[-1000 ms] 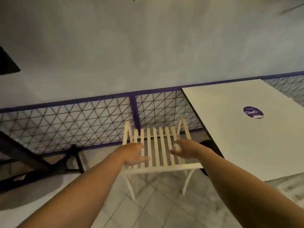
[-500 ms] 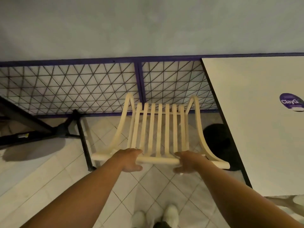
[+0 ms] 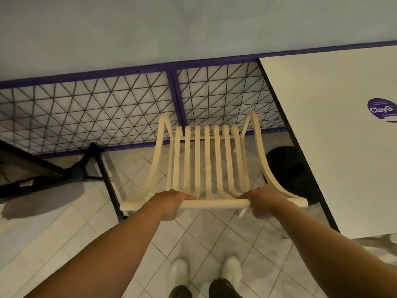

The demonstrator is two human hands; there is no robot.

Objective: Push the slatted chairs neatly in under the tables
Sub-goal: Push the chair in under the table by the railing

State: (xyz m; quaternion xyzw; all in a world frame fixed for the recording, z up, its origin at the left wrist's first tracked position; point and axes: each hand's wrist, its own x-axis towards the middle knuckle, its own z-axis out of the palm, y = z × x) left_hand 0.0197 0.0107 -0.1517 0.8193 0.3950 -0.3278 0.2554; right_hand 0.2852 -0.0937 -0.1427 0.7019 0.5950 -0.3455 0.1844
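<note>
Both hands, spread open above the chair (image 3: 207, 160) a second ago, now curl round its rounded top rail (image 3: 214, 204), the left hand (image 3: 171, 204) left of centre and the right hand (image 3: 262, 203) towards the right end. Cream, with narrow curved slats and swept arms, the chair stands on pale diagonal floor tiles (image 3: 206, 235), just beside the left edge of the smooth white table (image 3: 335, 160), in front of a purple-framed wire fence (image 3: 86, 117).
</note>
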